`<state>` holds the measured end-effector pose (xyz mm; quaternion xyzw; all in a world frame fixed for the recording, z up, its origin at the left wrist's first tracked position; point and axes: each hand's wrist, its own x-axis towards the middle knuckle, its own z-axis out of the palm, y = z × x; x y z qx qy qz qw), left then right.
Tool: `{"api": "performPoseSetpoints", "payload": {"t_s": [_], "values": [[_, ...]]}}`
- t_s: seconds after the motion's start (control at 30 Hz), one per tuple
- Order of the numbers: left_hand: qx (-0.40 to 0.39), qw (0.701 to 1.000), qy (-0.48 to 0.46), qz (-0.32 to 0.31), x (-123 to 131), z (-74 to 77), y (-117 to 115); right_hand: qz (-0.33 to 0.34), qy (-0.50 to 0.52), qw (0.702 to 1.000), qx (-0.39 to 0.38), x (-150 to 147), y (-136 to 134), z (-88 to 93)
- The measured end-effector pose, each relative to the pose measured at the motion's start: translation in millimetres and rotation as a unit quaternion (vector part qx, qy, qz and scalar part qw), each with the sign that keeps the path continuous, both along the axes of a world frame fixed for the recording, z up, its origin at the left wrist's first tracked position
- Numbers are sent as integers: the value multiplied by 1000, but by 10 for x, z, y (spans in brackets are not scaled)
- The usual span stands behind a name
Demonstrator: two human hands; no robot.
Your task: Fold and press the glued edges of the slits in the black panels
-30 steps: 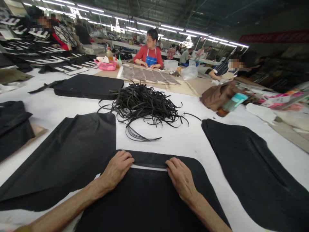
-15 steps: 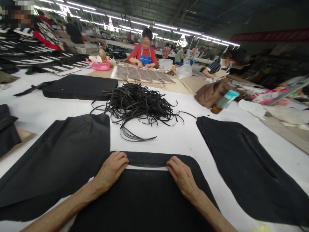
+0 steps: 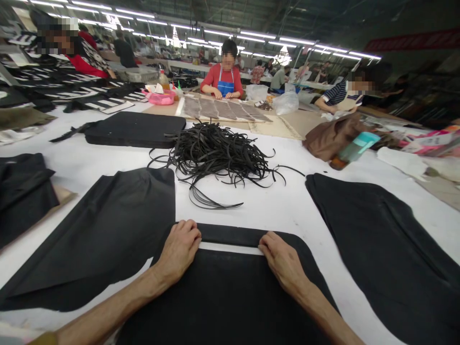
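Observation:
A large black panel [image 3: 230,297] lies in front of me, with a slot near its far edge where the white table shows through. Both hands are on the dark band beyond that slot. My left hand [image 3: 179,247] is closed on the band at its left end, fingers bent over it. At the right end, my right hand [image 3: 282,258] pinches the same band with fingers together. Past the band lies a tangled heap of thin black strips [image 3: 219,153].
Black sheets lie at left [image 3: 108,230] and right [image 3: 384,239]. A stack of black panels [image 3: 136,130] is behind the left sheet. A teal-capped bottle [image 3: 354,151] rests by a brown cloth [image 3: 328,136]. People work across and beside the table.
The whole view has shifted, so things appear further right. Both hands keep hold of the band, and the slot below it looks slightly wider and straighter.

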<state>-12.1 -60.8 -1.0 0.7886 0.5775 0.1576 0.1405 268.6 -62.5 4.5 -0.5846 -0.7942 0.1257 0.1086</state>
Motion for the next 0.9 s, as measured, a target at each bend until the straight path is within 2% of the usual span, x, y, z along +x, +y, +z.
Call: {"api": "performPoseSetpoints", "payload": {"t_s": [0.23,0.5,0.9], "values": [[-37,998,23,40,46,56,49,-23,-38,998,-39,-35,86,28],[-35,998,-16,55,34,72,-5,-94,-12,981,-167,-17,203,100],[-6,998,10,65,84,-16,-25,-89,-11,985,-151,-30,190,90]]}}
